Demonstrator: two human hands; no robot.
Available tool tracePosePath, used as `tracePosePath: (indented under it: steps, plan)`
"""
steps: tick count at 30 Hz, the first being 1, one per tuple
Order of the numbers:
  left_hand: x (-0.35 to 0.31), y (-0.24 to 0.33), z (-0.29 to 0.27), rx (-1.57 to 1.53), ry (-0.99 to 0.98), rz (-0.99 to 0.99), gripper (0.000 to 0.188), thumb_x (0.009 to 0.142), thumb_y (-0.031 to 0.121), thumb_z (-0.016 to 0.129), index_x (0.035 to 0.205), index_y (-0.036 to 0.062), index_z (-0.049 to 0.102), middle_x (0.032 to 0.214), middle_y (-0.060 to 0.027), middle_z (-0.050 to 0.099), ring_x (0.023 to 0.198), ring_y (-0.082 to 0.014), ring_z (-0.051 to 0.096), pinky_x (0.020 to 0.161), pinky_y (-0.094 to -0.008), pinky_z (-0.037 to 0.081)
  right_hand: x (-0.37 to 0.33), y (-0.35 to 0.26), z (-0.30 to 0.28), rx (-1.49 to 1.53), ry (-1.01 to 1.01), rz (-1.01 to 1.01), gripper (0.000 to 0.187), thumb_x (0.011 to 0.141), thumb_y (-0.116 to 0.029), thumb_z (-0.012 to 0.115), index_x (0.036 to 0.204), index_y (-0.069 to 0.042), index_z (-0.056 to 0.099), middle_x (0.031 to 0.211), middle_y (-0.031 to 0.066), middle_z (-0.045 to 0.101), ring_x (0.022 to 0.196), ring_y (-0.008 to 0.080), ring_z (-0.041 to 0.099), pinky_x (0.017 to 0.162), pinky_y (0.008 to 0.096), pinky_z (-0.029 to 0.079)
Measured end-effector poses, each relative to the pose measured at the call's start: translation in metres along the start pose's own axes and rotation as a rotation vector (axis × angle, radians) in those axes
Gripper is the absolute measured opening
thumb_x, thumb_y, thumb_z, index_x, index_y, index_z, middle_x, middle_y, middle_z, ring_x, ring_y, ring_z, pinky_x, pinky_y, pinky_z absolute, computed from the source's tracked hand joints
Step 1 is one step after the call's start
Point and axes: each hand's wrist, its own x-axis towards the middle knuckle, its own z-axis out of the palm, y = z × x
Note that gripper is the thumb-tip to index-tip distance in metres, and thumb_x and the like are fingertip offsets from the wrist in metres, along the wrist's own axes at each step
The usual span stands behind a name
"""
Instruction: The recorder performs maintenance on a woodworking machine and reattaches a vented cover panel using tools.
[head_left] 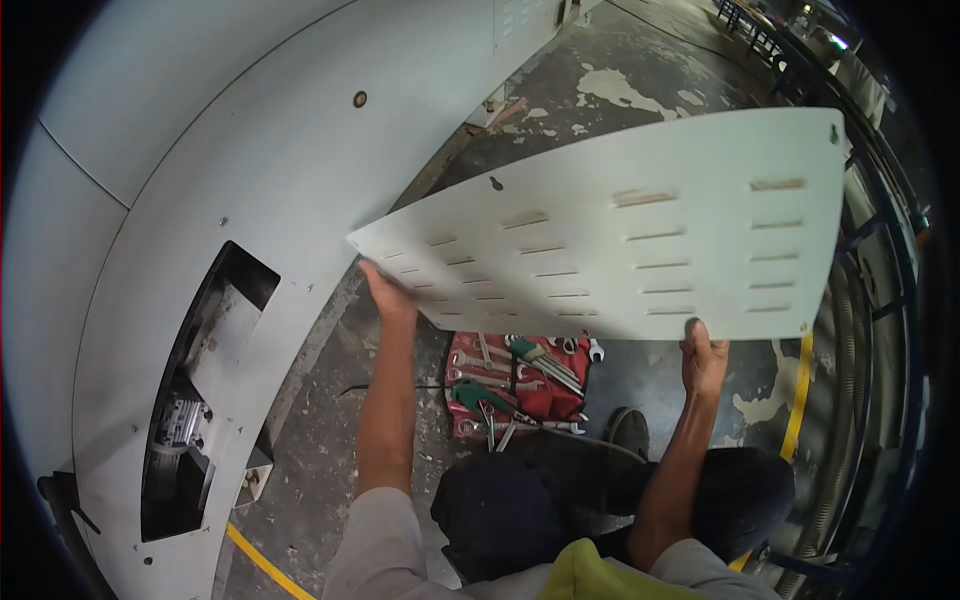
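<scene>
A light grey metal vent panel (590,240) with rows of louvre slots and keyhole cut-outs is held up in front of me, tilted above the floor. My left hand (388,290) grips its left end, with the fingers partly hidden behind the sheet. At the lower edge toward the right, my right hand (704,358) clamps the panel, thumb on the near face. To the left stands a large pale machine housing (330,170). An opening (205,390) in that housing shows a silver motor-like part (182,424) inside. The panel's left corner is close to the housing; contact cannot be made out.
Below the panel, a red tool roll (465,405) with several wrenches and green-handled tools lies on the worn floor (330,430). My shoe (629,432) is beside it. Dark blue rails (885,250) and a ribbed hose (845,350) run along the right, near a yellow floor line (798,400).
</scene>
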Motion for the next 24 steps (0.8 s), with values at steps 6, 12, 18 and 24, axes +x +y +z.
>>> tracePosePath:
  steps: [6,12,18,24]
  plan:
    - [0.056,-0.050,0.044,-0.011,-0.065,-0.081,0.080,0.094,0.069,0.036,0.145,0.0079,0.040,0.145,-0.0079,0.046,0.134,-0.0264,0.041,0.113,-0.0404,0.030,-0.007,-0.006,0.033,-0.158,0.108,-0.105,0.010,0.091,-0.011,0.068,0.101,-0.008,0.067,0.073,-0.0084,0.053,0.060,0.0032,0.039,0.054,0.0211,0.030]
    - [0.064,-0.027,0.068,0.174,-0.185,-0.202,0.100,0.084,0.083,0.036,0.150,0.0079,0.030,0.152,-0.0106,0.038,0.139,-0.0286,0.034,0.116,-0.0419,0.024,-0.010,-0.012,0.045,-0.362,0.001,-0.288,0.021,0.092,-0.008,0.067,0.112,-0.005,0.067,0.100,0.0006,0.066,0.087,0.0089,0.058,0.080,0.0233,0.045]
    - [0.027,0.024,0.153,0.546,-0.183,-0.315,0.121,0.076,0.093,0.026,0.154,0.0007,0.015,0.161,-0.0164,0.014,0.147,-0.0335,0.014,0.118,-0.0499,0.010,-0.042,-0.051,0.122,-0.426,0.019,-0.492,0.015,0.089,0.001,0.065,0.103,0.002,0.069,0.101,0.0060,0.068,0.091,0.0128,0.060,0.084,0.0265,0.046]
    - [-0.097,0.150,0.337,0.889,-0.639,-0.196,0.123,0.076,0.091,0.008,0.147,-0.0063,0.030,0.155,-0.0203,0.029,0.145,-0.0352,0.024,0.117,-0.0504,0.016,-0.067,-0.065,0.152,-1.117,-0.171,-0.895,0.024,0.085,-0.001,0.066,0.109,0.003,0.068,0.108,0.0118,0.070,0.089,0.0188,0.069,0.077,0.0329,0.055]
